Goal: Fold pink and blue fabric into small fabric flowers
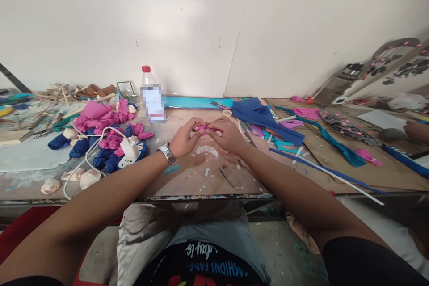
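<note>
While both hands meet over the table (187, 178), left hand (183, 138) and right hand (228, 134) pinch 1 pink cloth piece (205, 128), bottle (151, 96) just behind.

bottle (151, 94) behind hands, power strip (130, 156) left, fabric sheet (264, 118) right

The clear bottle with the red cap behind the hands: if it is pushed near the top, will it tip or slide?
The bottle stands tall and narrow, so a high push would probably tip it. Once down, its round body may roll. It looks like thin plastic, so probably light; its fill is unclear.
</note>
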A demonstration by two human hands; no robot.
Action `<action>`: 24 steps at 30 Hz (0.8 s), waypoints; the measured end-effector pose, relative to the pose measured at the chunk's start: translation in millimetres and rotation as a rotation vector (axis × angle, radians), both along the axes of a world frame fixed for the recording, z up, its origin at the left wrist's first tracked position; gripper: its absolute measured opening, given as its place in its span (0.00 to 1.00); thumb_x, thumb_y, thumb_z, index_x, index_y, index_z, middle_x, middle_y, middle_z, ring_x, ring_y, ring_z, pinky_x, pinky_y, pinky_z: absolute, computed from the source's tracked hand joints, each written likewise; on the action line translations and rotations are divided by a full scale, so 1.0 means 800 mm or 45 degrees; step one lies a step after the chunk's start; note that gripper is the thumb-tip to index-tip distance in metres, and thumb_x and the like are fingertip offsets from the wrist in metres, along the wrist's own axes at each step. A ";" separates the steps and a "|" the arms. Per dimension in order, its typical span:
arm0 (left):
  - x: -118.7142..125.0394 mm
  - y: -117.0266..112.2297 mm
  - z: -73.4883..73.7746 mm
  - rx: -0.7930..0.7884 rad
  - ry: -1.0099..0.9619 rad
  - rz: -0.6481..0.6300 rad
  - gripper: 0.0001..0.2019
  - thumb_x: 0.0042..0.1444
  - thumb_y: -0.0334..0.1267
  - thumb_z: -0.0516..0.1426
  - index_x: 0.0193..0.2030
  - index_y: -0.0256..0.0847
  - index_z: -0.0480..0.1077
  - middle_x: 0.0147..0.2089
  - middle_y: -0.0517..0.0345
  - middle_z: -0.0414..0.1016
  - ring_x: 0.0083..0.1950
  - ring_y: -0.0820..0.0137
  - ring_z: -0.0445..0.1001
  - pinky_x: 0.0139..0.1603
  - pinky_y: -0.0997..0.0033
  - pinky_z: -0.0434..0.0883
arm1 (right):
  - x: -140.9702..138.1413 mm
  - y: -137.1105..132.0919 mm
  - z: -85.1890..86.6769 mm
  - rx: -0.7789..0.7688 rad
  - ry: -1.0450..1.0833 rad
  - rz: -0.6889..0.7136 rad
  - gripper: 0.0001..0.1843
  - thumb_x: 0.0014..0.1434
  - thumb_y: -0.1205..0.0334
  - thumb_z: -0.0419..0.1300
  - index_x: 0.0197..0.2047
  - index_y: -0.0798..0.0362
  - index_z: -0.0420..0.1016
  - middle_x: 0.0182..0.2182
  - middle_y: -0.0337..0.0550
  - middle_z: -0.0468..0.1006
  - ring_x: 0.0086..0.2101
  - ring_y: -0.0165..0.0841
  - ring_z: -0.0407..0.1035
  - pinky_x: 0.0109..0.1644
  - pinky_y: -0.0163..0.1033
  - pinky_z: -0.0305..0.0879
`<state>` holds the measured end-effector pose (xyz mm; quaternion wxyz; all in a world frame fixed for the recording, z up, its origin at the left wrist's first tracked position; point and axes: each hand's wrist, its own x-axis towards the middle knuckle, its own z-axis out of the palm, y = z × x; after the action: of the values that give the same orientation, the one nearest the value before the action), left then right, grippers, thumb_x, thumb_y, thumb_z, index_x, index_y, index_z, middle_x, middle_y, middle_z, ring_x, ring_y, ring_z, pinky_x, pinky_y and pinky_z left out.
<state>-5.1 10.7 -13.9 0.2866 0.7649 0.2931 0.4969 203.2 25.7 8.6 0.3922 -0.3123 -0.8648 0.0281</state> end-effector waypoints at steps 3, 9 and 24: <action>-0.002 0.000 0.001 0.035 0.041 0.038 0.12 0.69 0.46 0.56 0.52 0.42 0.70 0.54 0.48 0.78 0.55 0.64 0.77 0.55 0.62 0.72 | 0.000 0.000 -0.001 -0.017 0.027 -0.025 0.12 0.67 0.51 0.61 0.42 0.49 0.82 0.38 0.45 0.85 0.41 0.42 0.75 0.50 0.49 0.69; -0.004 0.004 0.004 0.192 0.058 0.201 0.10 0.66 0.45 0.59 0.49 0.43 0.75 0.50 0.49 0.78 0.52 0.64 0.75 0.49 0.63 0.72 | -0.001 0.000 -0.001 -0.058 0.092 -0.023 0.11 0.67 0.52 0.62 0.45 0.48 0.81 0.40 0.45 0.85 0.42 0.41 0.76 0.49 0.48 0.70; -0.003 0.003 0.003 0.079 0.021 0.206 0.12 0.65 0.45 0.60 0.51 0.44 0.76 0.53 0.51 0.82 0.53 0.63 0.78 0.51 0.60 0.72 | -0.002 -0.001 -0.002 -0.071 0.164 -0.086 0.16 0.62 0.43 0.67 0.37 0.48 0.81 0.34 0.43 0.84 0.38 0.39 0.75 0.45 0.45 0.69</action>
<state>-7.3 13.4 -11.8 0.2192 0.7513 0.3409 0.5209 201.5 24.6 6.7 0.4389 -0.3496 -0.8256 0.0588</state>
